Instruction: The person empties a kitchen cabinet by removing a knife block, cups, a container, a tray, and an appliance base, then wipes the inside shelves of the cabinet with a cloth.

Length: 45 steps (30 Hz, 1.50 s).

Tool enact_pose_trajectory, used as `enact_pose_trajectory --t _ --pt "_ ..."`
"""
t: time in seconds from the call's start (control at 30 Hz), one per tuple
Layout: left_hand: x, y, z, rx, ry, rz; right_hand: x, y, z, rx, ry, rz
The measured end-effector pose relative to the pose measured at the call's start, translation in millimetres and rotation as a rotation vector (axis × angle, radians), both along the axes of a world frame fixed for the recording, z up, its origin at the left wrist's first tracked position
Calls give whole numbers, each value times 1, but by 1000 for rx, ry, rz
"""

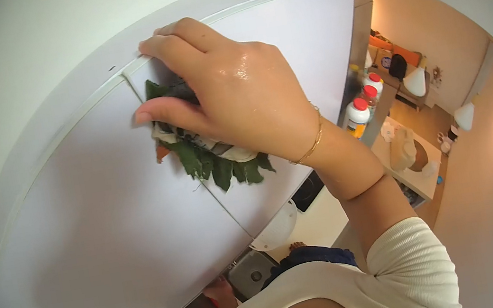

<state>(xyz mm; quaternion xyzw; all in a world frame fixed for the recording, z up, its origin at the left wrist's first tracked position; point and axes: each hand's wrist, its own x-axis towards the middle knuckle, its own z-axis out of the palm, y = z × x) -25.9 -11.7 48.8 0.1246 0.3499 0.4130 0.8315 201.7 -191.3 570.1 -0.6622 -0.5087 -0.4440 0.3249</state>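
My right hand (pixel 241 83) is raised against the white cabinet doors (pixel 92 206), fingertips at their upper edge and thumb stretched out to the left. Bunched under its palm is a patterned cloth (pixel 199 162) with green leaf shapes and white, dark and orange parts; it lies against the doors around the gap between them. Far lower down, my left hand (pixel 219 288) is small in view beside the sink (pixel 254 275), with something red by it. Its fingers are too small and unclear to make out.
Bottles with red caps (pixel 358 117) stand to the right of the cabinet. A dark hob (pixel 308 192) and a white round object (pixel 276 227) are below the cabinet. Farther right are a table (pixel 382 147) with things on it and a sofa with orange cushions.
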Motion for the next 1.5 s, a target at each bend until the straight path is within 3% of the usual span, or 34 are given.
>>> enact_pose_trajectory --t 0.13,0.33,0.47,0.5,0.57,0.63,0.7,0.77,0.8,0.83,0.9,0.97,1.03,1.07,1.13,1.23,1.3,1.37,1.43,1.5 --pt "2 5 -5 -107 5 68 -8 -7 -3 63 -17 -4" --pt "-2 22 -38 -63 -109 23 -20 -33 -3 81 -21 -3" --pt "10 5 5 -193 -126 117 -32 -60 8 48 18 48" --pt "10 8 1 -123 -156 88 -54 -74 33 -130 293 -2" --pt "7 22 -20 -38 -135 34 -67 -91 41 -331 587 -53" --pt "2 22 -32 -37 -67 19 -63 -100 25 -358 549 -72" --pt "6 17 -14 -76 98 54 -54 -100 -1 -38 383 196" --pt "2 25 -33 -71 49 83 -39 -120 5 23 156 468" --pt "1 28 -43 -54 -8 101 -27 -141 15 -119 124 470" --pt "10 20 -20 -103 -3 183 -14 -162 25 -259 91 475" --pt "2 26 -46 -57 -19 136 15 -185 18 -232 74 840" --pt "4 26 -44 -2 -42 87 22 -211 18 -210 63 1017" --pt "18 11 0 -148 30 243 7 -240 30 -304 -605 566" --pt "16 14 -8 -144 32 242 0 -257 33 -323 -757 433" --pt "0 25 -36 21 -62 -17 -11 -288 34 -364 -945 153" --pt "6 26 -33 -81 -6 76 -40 -305 8 -389 -921 -57" --pt "21 7 15 -123 82 148 -52 -322 -10 -283 -795 -190" --pt "20 7 18 -173 162 199 -62 -340 -27 -105 -597 -359" --pt "11 22 -23 -92 -7 106 -65 -366 -42 179 -289 -554" --pt "13 17 -17 -71 8 90 -63 -394 -49 489 18 -693"
